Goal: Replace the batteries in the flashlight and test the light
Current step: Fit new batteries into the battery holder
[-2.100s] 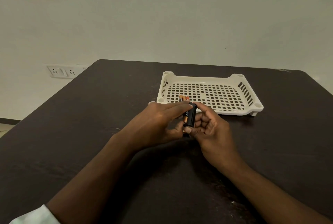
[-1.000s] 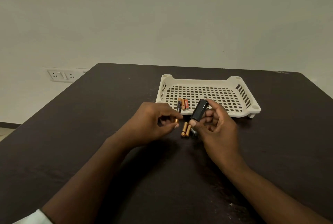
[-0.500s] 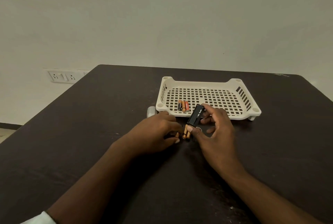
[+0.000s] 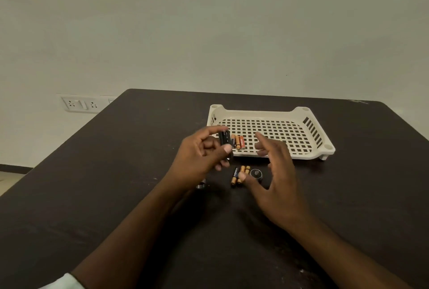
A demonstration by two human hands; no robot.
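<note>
Left hand (image 4: 204,156) pinches the black battery holder (image 4: 224,137) above the desk (image 4: 116,172); right hand (image 4: 276,172), fingers spread, empty, hovers over three loose batteries (image 4: 239,175) near the tray (image 4: 308,151).

A ribbed black plastic battery holder (image 4: 224,137) stands upright, raised off the dark worktop (image 4: 116,172); three copper-and-black batteries (image 4: 239,174) lie side by side there, a round black flashlight cap (image 4: 256,173) just beside them

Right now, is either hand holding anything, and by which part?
The left hand pinches the black battery holder between fingertips on its top end and thumb lower down. The right hand is open, holding nothing.
</note>
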